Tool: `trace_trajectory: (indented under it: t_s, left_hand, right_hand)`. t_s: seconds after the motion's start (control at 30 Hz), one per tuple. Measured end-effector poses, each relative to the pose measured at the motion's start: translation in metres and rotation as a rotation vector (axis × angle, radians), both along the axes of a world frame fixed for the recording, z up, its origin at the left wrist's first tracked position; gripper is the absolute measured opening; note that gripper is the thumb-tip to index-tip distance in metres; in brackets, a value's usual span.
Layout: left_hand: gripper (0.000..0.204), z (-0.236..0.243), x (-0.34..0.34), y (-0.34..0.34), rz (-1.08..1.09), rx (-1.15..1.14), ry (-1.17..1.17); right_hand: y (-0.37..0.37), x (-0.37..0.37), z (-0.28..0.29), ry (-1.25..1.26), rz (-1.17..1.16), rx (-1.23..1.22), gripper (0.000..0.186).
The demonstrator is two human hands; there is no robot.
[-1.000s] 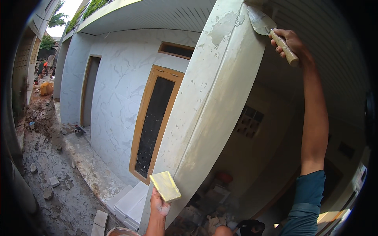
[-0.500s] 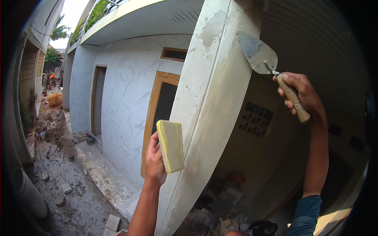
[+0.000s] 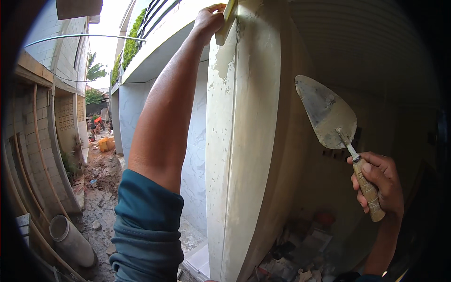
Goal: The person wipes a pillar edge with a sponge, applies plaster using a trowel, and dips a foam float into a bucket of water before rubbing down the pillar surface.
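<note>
While 1 trowel slants, 1 pad sits higher.

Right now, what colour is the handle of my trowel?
The handle is tan-brown with pale streaks, seen best in the head view.

A: Your left hand is raised to the upper edge of your view, gripping a yellowish block at the pale pillar. Is it touching?
B: I can't tell. Your right hand holds a smeared trowel by the handle, blade tip up and leftward.
A: And at your lower left?
B: A hollow grey cylinder, beside the muddy path.
</note>
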State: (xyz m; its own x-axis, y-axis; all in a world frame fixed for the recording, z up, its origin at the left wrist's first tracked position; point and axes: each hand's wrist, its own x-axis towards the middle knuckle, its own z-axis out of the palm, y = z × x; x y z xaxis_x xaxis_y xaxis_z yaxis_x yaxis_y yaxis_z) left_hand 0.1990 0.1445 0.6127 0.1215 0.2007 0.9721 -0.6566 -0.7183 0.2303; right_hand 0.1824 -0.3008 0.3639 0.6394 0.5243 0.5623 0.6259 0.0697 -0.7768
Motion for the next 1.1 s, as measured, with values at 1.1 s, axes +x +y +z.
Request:
trace_trajectory:
  t_s: [1.1]
  left_hand:
    - [0.044,-0.227,0.004,-0.025,0.242,-0.063,0.428]
  right_hand:
    - [-0.02,0.052,-0.048,0.021,0.324,0.218,0.051]
